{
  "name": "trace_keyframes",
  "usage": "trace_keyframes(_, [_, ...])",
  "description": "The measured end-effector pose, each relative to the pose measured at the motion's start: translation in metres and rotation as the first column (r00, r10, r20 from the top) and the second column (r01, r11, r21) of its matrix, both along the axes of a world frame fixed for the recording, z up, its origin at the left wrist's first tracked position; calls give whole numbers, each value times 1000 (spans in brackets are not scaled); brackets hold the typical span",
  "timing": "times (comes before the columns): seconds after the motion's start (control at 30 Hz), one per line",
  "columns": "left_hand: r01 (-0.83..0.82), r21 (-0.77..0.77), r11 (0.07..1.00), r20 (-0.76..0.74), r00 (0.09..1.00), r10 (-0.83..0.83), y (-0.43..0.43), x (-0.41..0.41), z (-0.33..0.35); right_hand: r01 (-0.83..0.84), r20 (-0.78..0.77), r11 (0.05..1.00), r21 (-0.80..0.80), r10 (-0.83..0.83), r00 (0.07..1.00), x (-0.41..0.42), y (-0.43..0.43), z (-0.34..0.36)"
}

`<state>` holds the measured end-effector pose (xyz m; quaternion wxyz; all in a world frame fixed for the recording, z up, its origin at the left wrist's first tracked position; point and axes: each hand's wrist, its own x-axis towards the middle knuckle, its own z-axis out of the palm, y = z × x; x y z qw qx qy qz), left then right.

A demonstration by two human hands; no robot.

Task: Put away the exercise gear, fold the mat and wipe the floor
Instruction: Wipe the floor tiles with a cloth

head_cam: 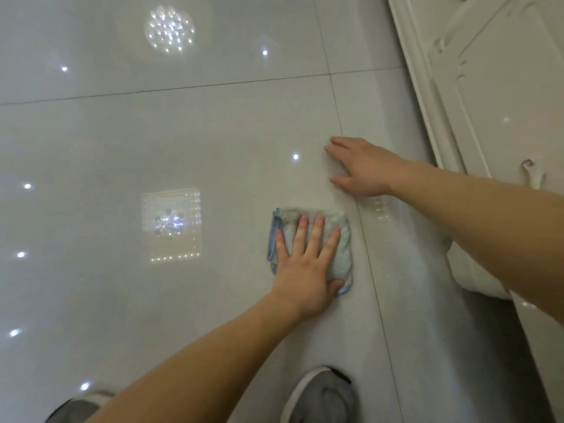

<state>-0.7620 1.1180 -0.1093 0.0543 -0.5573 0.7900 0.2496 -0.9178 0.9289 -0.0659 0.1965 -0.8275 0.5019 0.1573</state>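
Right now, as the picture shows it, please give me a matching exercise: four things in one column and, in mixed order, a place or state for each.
Things:
1. left hand
2. right hand
3. cloth
4. cabinet

Place or state:
A. flat on the bare floor
B. pressing on the cloth
C. folded, light blue
D. white, at the right edge

Pairs: 1-B, 2-A, 3-C, 4-D

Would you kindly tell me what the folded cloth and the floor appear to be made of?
The cloth looks like soft pile fabric, perhaps microfibre or terry: fuzzy pale blue-green surface, stitched blue edge. The floor looks like polished ceramic or porcelain tile, pale grey and glossy: it shows sharp reflected lights and thin grout lines.
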Motion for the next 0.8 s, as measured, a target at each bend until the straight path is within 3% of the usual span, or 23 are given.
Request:
trace_keyframes(0.37, [12,-112,994,49,999,-6,31,85,-11,-106,33,993,-42,107,994,35,15,-8])
trace_keyframes(0.8, [-36,-151,988,89,995,50,46,221,-12,-271,114,957,-102,282,952,139,4,-9])
